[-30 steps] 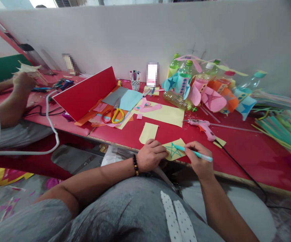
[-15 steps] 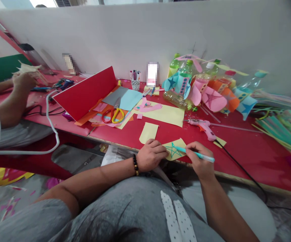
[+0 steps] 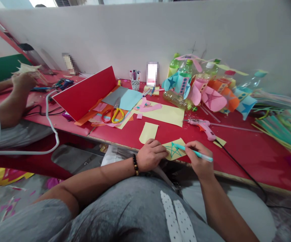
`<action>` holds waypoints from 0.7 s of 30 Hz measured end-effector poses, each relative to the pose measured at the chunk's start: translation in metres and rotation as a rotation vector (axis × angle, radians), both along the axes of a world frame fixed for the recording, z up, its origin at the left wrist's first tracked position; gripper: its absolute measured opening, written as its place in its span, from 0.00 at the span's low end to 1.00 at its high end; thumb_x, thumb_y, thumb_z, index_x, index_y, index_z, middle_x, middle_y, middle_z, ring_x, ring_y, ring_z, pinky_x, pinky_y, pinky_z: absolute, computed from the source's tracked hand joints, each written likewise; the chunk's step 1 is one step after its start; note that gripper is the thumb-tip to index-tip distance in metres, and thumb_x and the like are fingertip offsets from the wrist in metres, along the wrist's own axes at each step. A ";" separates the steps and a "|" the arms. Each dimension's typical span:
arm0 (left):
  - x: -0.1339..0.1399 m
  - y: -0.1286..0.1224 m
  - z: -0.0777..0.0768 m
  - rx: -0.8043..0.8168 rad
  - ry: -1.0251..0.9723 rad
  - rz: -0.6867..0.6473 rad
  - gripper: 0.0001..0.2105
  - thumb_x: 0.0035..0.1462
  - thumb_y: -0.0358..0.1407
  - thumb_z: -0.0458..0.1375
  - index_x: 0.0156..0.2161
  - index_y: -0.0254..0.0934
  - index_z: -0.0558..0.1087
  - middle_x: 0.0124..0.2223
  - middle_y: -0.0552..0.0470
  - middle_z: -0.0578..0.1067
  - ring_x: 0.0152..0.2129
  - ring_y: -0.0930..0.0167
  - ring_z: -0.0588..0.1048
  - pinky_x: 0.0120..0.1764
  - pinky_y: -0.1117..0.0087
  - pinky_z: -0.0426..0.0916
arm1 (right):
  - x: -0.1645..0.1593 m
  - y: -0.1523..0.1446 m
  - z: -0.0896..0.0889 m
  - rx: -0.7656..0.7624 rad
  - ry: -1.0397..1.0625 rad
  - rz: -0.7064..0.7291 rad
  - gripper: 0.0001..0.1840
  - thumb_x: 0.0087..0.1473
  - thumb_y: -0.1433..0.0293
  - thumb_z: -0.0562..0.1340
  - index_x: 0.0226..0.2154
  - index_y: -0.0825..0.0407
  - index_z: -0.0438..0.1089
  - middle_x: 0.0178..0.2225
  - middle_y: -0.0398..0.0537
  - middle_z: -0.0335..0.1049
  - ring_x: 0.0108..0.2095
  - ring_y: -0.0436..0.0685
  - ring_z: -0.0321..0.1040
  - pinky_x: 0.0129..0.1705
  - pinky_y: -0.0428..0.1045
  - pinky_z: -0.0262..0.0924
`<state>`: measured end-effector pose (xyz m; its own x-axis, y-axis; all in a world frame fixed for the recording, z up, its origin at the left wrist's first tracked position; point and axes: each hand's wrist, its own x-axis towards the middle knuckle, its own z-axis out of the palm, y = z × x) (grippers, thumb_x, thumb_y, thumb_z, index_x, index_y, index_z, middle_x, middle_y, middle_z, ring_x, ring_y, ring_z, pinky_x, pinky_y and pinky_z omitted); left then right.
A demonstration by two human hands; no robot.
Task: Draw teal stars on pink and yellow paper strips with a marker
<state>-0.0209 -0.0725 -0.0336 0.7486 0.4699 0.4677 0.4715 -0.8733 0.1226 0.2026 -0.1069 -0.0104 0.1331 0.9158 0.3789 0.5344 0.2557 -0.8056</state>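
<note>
My right hand (image 3: 201, 158) is closed around a turquoise felt-tip marker (image 3: 205, 156). Its tip touches a small piece of yellow paper (image 3: 180, 154) at the table's front edge, near the top of a green star outline (image 3: 172, 150). On the left edge of that paper rest the curled fingers of my left hand (image 3: 152, 155), pressed together and holding it down. Just beyond my left hand lies a second yellow paper cutout (image 3: 149, 132) with one rounded end. A pink glue gun (image 3: 203, 127) lies past my right hand.
Scissors (image 3: 112, 115) lie on coloured paper sheets by a leaning red board (image 3: 92, 92). A patterned cup of markers (image 3: 135, 84) stands near the wall. Several bottles with paper cutouts (image 3: 185, 79) are at the back right, beside coloured strips (image 3: 281, 134). Another person's hand (image 3: 24, 80) is at far left.
The marker and my right hand have shifted very slightly to the left, with the tip still by the star's top. My left hand keeps its place on the paper.
</note>
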 end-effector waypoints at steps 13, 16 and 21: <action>0.000 0.000 0.000 -0.010 0.009 0.000 0.12 0.67 0.34 0.47 0.45 0.40 0.73 0.44 0.49 0.77 0.39 0.68 0.68 0.43 0.62 0.58 | 0.001 0.000 0.000 0.001 -0.003 0.005 0.06 0.50 0.70 0.60 0.24 0.51 0.68 0.20 0.39 0.64 0.22 0.49 0.60 0.25 0.45 0.55; 0.000 0.000 0.001 -0.012 0.000 0.001 0.12 0.67 0.34 0.47 0.44 0.40 0.73 0.43 0.50 0.77 0.39 0.69 0.68 0.43 0.62 0.58 | 0.001 0.000 0.000 -0.006 -0.008 0.002 0.05 0.51 0.69 0.61 0.26 0.51 0.69 0.21 0.39 0.66 0.23 0.49 0.61 0.26 0.45 0.55; 0.000 0.000 0.000 -0.014 0.003 -0.001 0.12 0.67 0.33 0.47 0.44 0.40 0.73 0.44 0.50 0.77 0.39 0.69 0.68 0.43 0.62 0.58 | 0.001 0.000 0.000 -0.007 0.003 -0.002 0.05 0.49 0.70 0.61 0.23 0.51 0.68 0.19 0.39 0.63 0.22 0.50 0.60 0.25 0.45 0.54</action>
